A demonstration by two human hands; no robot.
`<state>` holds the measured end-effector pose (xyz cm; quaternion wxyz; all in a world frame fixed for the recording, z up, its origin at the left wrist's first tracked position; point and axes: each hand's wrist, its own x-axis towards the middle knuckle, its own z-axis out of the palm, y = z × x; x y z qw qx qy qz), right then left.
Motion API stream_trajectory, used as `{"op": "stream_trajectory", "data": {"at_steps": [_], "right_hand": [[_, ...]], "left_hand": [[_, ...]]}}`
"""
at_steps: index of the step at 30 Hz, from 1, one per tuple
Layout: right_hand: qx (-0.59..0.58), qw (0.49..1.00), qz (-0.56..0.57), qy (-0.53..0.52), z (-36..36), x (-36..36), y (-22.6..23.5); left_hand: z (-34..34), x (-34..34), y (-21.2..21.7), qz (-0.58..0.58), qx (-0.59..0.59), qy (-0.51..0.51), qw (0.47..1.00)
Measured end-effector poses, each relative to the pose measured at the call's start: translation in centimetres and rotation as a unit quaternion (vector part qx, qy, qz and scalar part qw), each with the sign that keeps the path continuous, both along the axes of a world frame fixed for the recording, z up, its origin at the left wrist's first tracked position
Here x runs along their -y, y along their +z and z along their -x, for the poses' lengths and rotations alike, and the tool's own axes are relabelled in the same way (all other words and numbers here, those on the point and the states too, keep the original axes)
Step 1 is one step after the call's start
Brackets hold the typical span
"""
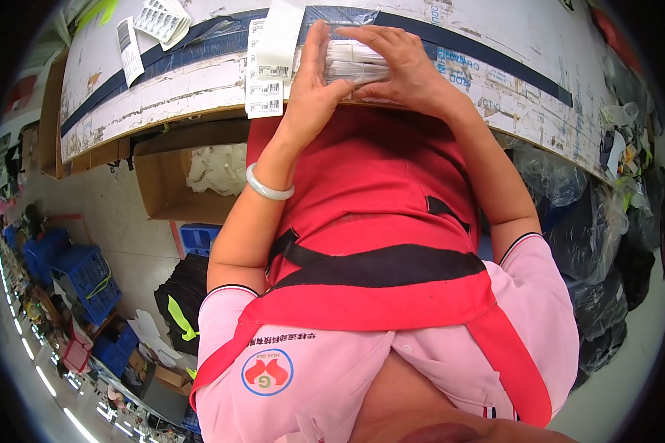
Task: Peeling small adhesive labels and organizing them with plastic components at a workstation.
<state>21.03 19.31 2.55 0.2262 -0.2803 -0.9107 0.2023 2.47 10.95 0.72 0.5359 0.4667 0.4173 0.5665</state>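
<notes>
At the near edge of the worktable (199, 96), a bundle of white slips (355, 63), stacked edge-on, sits between my hands. My left hand (312, 85) stands along its left side, fingers straight and together, thumb reaching toward its near end. My right hand (406, 70) curls round the right side, with fingers over the far end and thumb at the near end. Just left of my left hand lie strips of white barcode labels (264, 96), partly under a blank white strip (281, 33). A piece of clear plastic (343, 15) shows beyond the bundle.
More printed labels (159, 22) and a loose tag (130, 55) lie at the far left. Dark tape (488, 48) crosses the worn tabletop. Below the table stands an open cardboard box (155, 177) with white scraps. Plastic-wrapped dark bundles (591, 229) crowd the right; blue crates (89, 284) stand left.
</notes>
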Motion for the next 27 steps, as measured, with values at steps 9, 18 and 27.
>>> {"op": "stream_trajectory", "data": {"at_steps": [9, 18, 27], "right_hand": [[-0.001, 1.000, 0.018, -0.001, -0.5, 0.0, -0.4], [0.008, 0.999, 0.045, -0.013, -1.8, 0.3, 0.1], [-0.012, 0.999, 0.042, -0.006, -0.4, 0.4, -1.1]], "left_hand": [[-0.2, 0.1, 0.4, 0.005, 0.031, 0.008, 0.999], [0.2, 1.9, 0.0, -0.010, -0.060, 0.044, 0.997], [-0.2, 1.2, 0.0, 0.004, -0.027, -0.010, 1.000]]}}
